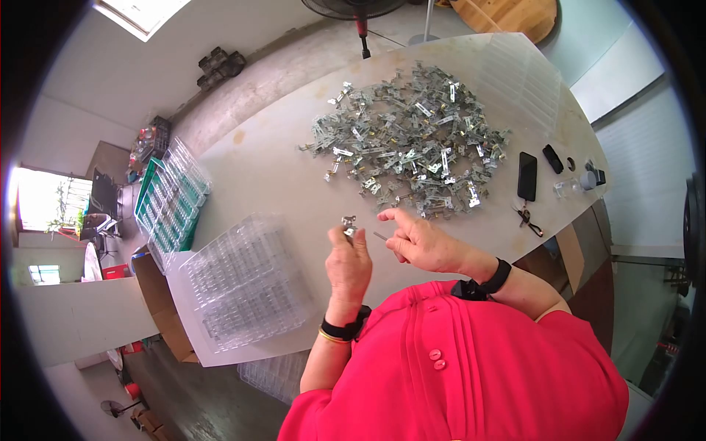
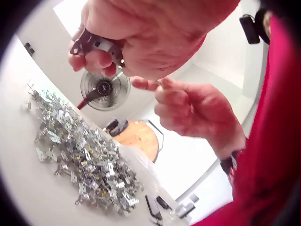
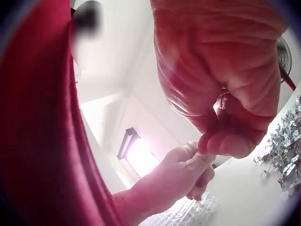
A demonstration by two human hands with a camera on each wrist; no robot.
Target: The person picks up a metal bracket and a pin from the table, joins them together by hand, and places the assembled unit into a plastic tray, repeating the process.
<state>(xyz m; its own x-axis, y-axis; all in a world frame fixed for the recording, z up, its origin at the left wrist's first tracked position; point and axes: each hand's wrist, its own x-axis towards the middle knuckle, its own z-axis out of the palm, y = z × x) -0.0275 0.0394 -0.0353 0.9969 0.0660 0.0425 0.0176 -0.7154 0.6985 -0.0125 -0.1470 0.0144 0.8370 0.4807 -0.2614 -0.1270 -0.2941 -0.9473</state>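
Head view shows a metal bracket [image 1: 349, 222] — silvery, shiny.

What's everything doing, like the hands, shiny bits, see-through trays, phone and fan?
Left hand: gripping a metal piece.
Right hand: pinching a thin strip.
Small metal parts: piled loosely on the table.
Clear trays: stacked.
Phone: lying flat, screen dark.
Fan: upright, can't tell if spinning.

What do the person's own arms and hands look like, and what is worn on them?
The left hand is bare, with a black strap and thin yellow band at the wrist; the right hand, also bare, has another black strap. The sleeves are short and pinkish red.
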